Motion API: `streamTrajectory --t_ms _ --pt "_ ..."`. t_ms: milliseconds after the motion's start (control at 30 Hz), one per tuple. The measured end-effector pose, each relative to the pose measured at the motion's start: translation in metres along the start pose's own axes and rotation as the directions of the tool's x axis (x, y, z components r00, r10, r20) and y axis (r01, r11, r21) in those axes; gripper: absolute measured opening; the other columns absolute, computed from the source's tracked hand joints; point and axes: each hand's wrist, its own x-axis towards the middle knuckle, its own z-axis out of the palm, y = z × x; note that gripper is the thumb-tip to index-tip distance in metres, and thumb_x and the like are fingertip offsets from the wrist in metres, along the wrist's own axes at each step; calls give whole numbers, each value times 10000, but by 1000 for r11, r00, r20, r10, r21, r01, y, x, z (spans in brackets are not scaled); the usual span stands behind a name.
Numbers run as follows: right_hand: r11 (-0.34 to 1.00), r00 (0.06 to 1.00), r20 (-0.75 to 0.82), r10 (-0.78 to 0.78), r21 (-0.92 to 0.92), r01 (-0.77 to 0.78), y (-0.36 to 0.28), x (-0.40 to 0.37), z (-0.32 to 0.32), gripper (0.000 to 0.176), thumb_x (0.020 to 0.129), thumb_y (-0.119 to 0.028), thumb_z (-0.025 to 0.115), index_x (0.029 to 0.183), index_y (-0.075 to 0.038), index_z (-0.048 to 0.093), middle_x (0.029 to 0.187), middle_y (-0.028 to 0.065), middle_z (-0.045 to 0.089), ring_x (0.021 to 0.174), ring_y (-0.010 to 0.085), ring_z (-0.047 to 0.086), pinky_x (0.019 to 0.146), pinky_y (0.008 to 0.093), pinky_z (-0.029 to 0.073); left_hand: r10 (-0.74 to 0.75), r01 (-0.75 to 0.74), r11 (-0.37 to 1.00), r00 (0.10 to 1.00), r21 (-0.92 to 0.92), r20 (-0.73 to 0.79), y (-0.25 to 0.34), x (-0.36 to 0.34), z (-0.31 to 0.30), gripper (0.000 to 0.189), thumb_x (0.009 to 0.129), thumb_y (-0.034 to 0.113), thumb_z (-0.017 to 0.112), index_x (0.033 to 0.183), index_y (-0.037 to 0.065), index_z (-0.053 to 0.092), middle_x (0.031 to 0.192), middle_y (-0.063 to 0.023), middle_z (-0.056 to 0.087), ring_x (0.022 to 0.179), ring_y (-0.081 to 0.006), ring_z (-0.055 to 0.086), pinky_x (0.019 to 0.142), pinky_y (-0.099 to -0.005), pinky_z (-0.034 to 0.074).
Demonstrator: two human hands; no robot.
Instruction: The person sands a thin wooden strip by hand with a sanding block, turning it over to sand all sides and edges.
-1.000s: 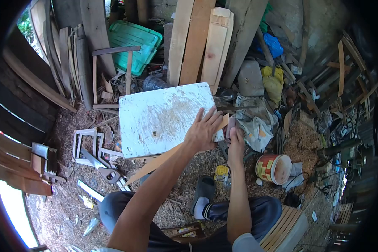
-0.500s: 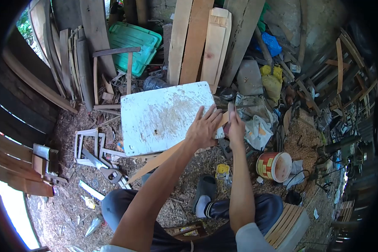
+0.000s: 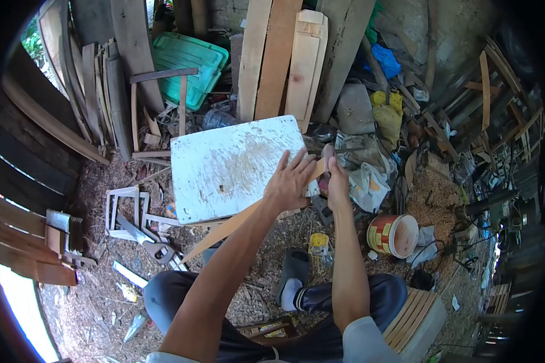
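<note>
A long, thin wooden strip [image 3: 227, 232] slants across the near right corner of a white, scuffed board [image 3: 212, 163]. My left hand [image 3: 289, 184] lies over the strip with fingers spread, pressing it against the board. At the strip's far end, beyond the board's right edge, my right hand [image 3: 338, 184] is closed round a small brownish block [image 3: 328, 152]. The block sits right at the strip's edge, and my fingers hide its lower part.
A handsaw [image 3: 157, 249] and a small wooden frame [image 3: 124, 209] lie on the shaving-covered ground at left. A red-and-yellow bucket [image 3: 393, 236] stands at right. Tall planks [image 3: 278, 66] and a green plastic lid [image 3: 191, 69] lean at the back.
The view has shifted slightly. The block in my right hand has turned a little, showing a broader face at the strip's end. My left hand keeps its place on the strip.
</note>
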Motion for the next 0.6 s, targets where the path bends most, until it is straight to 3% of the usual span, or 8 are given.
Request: streamTrajectory --t_ms 33,100,233,300,367,500,567,600 --pt "1000 1000 -1 -3 -2 3 -1 -15 -1 541 1048 -317 481 1473 12 419 1428 75 524 1223 168 519 1018 301 401 2 -2 1000 1000 -1 -3 0 0 3 1023 659 434 805 1482 21 358 1547 -92 359 1501 -280 199 1230 -508 134" --pt "997 996 -91 4 -81 -12 -1 -52 -1 515 1011 -422 535 1391 -75 543 1071 -10 622 872 68 534 716 248 408 -3 3 1000 1000 9 -6 -2 1 0 1017 658 430 803 1478 21 362 1549 -95 358 1501 -281 201 1229 -510 135" --pt "994 996 -86 8 105 1 17 -33 2 470 998 -454 544 1339 -132 576 991 -36 610 777 51 495 641 221 353 -17 17 1000 999 -12 30 -2 2 -5 997 655 425 798 1464 15 384 1552 -102 355 1499 -279 209 1229 -511 140" --pt "958 990 -32 137 257 -125 14 -4 1 520 1042 -326 503 1433 16 468 1377 69 544 1179 155 546 994 332 435 -11 11 1000 999 -14 36 -2 1 -4 1001 661 432 797 1468 14 380 1552 -106 355 1500 -276 206 1231 -507 133" --pt "946 980 -37 196 270 -179 7 -6 2 531 1043 -323 501 1447 19 450 1411 81 525 1222 169 528 1025 327 414 -15 15 1000 1000 -18 13 -1 1 -2 1006 667 441 795 1474 14 373 1554 -106 353 1501 -274 202 1234 -503 124" --pt "989 991 -2 -135 -66 135 -6 -44 10 556 1051 -310 458 1480 36 385 1486 151 469 1339 230 458 1096 336 353 -13 13 1000 999 4 43 -1 2 -4 1022 658 431 809 1483 25 363 1553 -101 350 1502 -277 198 1236 -503 115" --pt "813 963 -47 -264 -548 196 -12 -53 14 555 1046 -315 448 1460 51 405 1480 216 463 1306 283 499 1070 377 377 -27 29 999 998 -39 48 1 3 -12 1036 650 426 817 1487 24 356 1543 -111 362 1501 -284 200 1235 -506 117" --pt "750 941 -3 -338 -604 268 0 -34 9 517 1030 -320 466 1443 -10 469 1451 272 462 1233 356 544 1021 431 410 -23 25 999 999 -38 43 0 3 -12 1037 651 429 815 1486 20 357 1541 -112 368 1500 -285 202 1234 -504 118"
